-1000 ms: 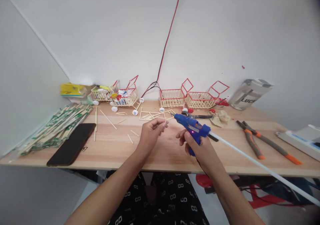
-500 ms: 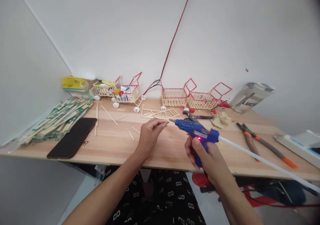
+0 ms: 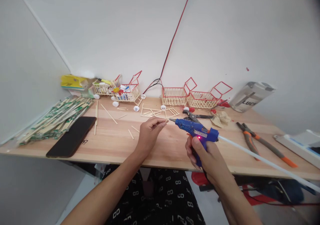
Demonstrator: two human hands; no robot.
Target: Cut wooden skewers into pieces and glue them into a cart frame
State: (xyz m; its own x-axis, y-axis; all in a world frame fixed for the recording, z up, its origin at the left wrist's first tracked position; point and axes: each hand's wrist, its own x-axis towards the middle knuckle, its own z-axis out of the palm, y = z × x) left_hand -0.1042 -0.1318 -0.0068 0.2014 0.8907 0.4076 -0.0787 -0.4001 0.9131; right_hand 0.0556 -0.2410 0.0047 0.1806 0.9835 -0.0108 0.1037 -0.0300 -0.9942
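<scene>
My right hand (image 3: 203, 151) is wrapped round the grip of a blue hot glue gun (image 3: 193, 128), whose small red light is lit. A long pale glue stick (image 3: 250, 151) runs out of its back. The nozzle points left, close to the fingertips of my left hand (image 3: 148, 135). Those fingers pinch a small piece of wooden stick (image 3: 167, 121); most of it is hidden. Behind my left hand a flat frame of thin sticks (image 3: 172, 112) lies on the wooden table (image 3: 120, 145), with loose sticks (image 3: 109, 114) to the left.
Small stick-built carts (image 3: 126, 93) with red handles stand along the wall, beside two more baskets (image 3: 174, 96). Bundled wrapped chopsticks (image 3: 57, 118) and a black phone (image 3: 72, 136) lie left. Pliers (image 3: 250, 138), black cutters (image 3: 197, 116), a bag (image 3: 252, 96) and a power strip (image 3: 297, 148) occupy the right.
</scene>
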